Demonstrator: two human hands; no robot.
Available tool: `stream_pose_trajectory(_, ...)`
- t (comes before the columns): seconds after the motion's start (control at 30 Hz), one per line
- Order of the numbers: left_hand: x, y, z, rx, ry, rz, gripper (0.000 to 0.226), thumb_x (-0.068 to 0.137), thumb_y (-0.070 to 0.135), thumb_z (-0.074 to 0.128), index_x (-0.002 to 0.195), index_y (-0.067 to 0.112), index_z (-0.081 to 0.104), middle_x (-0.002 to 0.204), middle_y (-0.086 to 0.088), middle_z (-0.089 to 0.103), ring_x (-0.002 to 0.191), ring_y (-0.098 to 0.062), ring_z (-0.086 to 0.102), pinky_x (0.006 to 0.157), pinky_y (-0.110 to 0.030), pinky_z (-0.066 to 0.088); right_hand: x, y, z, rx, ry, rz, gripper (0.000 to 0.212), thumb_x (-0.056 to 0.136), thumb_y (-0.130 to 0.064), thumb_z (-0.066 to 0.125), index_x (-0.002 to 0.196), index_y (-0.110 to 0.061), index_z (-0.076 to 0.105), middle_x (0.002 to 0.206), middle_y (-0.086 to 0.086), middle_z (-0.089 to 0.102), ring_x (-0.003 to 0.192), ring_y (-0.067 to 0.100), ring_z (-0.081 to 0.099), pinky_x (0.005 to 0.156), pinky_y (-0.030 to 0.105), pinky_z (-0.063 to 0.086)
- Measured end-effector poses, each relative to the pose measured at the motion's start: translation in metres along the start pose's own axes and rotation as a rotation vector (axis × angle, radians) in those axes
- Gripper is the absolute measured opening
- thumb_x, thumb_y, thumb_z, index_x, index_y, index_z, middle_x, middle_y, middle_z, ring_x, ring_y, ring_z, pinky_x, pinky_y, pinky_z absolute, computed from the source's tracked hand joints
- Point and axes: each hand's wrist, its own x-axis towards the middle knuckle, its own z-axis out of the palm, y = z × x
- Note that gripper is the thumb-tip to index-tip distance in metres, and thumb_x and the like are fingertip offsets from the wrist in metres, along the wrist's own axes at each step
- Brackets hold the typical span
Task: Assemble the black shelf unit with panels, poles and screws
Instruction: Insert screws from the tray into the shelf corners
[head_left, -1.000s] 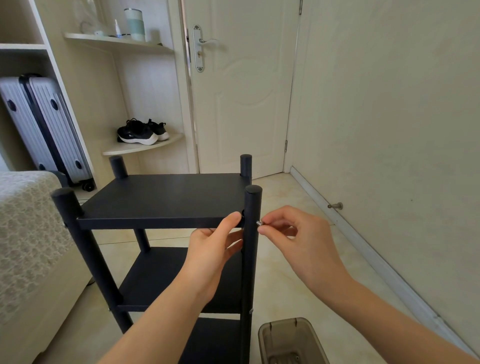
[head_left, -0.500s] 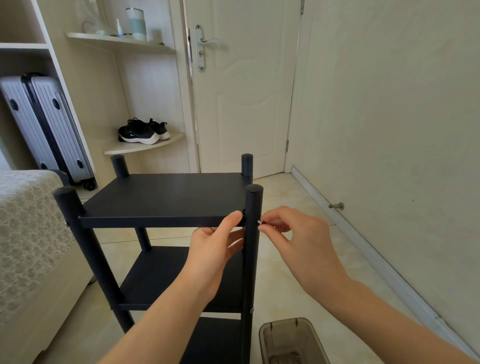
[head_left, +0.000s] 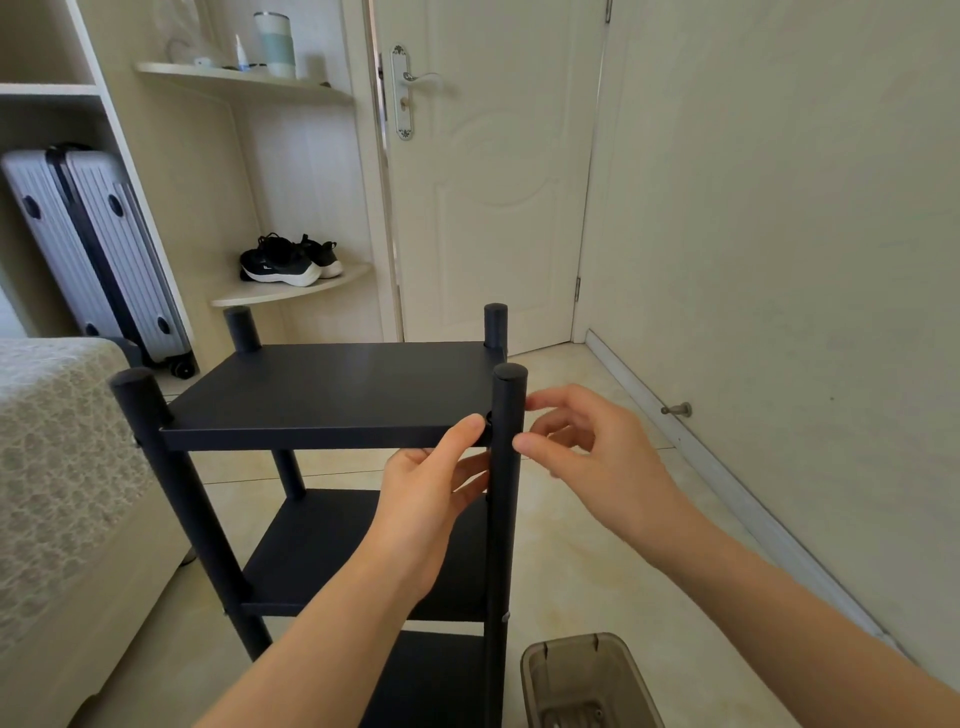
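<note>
The black shelf unit (head_left: 322, 389) stands on the floor with three panels between four poles. My left hand (head_left: 431, 499) grips the front right corner of the top panel (head_left: 311, 437), thumb on its front edge and fingers underneath. My right hand (head_left: 582, 452) hovers just right of the front right pole (head_left: 506, 519) at the top panel's height. Its thumb tip touches the pole's side, and its index finger is lifted and spread away. The screw is not visible; the thumb covers the spot where it sat.
A smoky plastic box (head_left: 587, 680) sits on the floor at the foot of the front right pole. A bed (head_left: 57, 467) stands close on the left, a wall on the right with a door stop (head_left: 677, 410). Behind are a closed door (head_left: 493, 182), corner shelves and a suitcase (head_left: 93, 249).
My right hand's thumb and index finger, which pinched the small silver screw at the pole, have spread apart, and the screw is out of sight. My left hand has kept its grip.
</note>
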Motion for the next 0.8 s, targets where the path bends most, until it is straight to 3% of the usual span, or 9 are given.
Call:
stream_pose_trajectory(0.13, 0.000, 0.002, 0.000, -0.008, -0.031, 0.004, 0.051, 0.055, 0.050, 0.075, 0.089, 0.034, 0.041, 0.097, 0.006, 0.064, 0.082, -0.012, 0.073, 0.064, -0.023, 0.053, 0.007, 0.000, -0.003, 0.211, -0.127, 0.093, 0.026, 0.089, -0.028, 0.069, 0.111, -0.041, 0.062, 0.086, -0.008, 0.068, 0.082, 0.008, 0.068, 0.067, 0.021, 0.054)
stream_pose_trajectory(0.47, 0.001, 0.002, -0.001, -0.011, -0.049, -0.006, 0.049, 0.059, 0.050, 0.074, 0.094, 0.031, 0.044, 0.096, 0.008, 0.064, 0.073, -0.004, 0.074, 0.060, -0.020, 0.053, 0.015, 0.004, -0.006, 0.080, -0.202, -0.016, 0.024, 0.091, -0.032, 0.066, 0.106, -0.048, 0.057, 0.090, -0.013, 0.066, 0.083, 0.006, 0.067, 0.066, 0.016, 0.052)
stream_pose_trajectory(0.63, 0.001, 0.001, 0.000, -0.015, -0.038, -0.025, 0.054, 0.060, 0.047, 0.076, 0.100, 0.027, 0.044, 0.107, 0.002, 0.064, 0.095, -0.017, 0.070, 0.072, -0.029, 0.053, 0.015, 0.006, -0.007, 0.071, -0.202, -0.043, 0.024, 0.090, -0.031, 0.067, 0.108, -0.045, 0.058, 0.091, -0.013, 0.065, 0.084, 0.006, 0.066, 0.066, 0.016, 0.051)
stream_pose_trajectory(0.73, 0.003, -0.002, 0.000, -0.007, -0.032, -0.052, 0.037, 0.079, 0.037, 0.076, 0.101, 0.024, 0.048, 0.112, -0.005, 0.069, 0.100, -0.020, 0.072, 0.081, -0.034, 0.054, 0.015, 0.006, -0.008, 0.118, -0.232, -0.032, 0.027, 0.091, -0.024, 0.067, 0.111, -0.040, 0.060, 0.090, -0.009, 0.065, 0.083, 0.009, 0.067, 0.066, 0.018, 0.053)
stream_pose_trajectory(0.8, 0.003, -0.004, 0.000, 0.004, -0.005, -0.054, 0.029, 0.086, 0.034, 0.073, 0.099, 0.024, 0.049, 0.108, -0.004, 0.069, 0.096, -0.020, 0.073, 0.078, -0.032, 0.055, 0.015, 0.005, -0.011, 0.137, -0.255, -0.027, 0.029, 0.091, -0.021, 0.067, 0.114, -0.037, 0.062, 0.093, -0.004, 0.065, 0.082, 0.010, 0.067, 0.067, 0.020, 0.053)
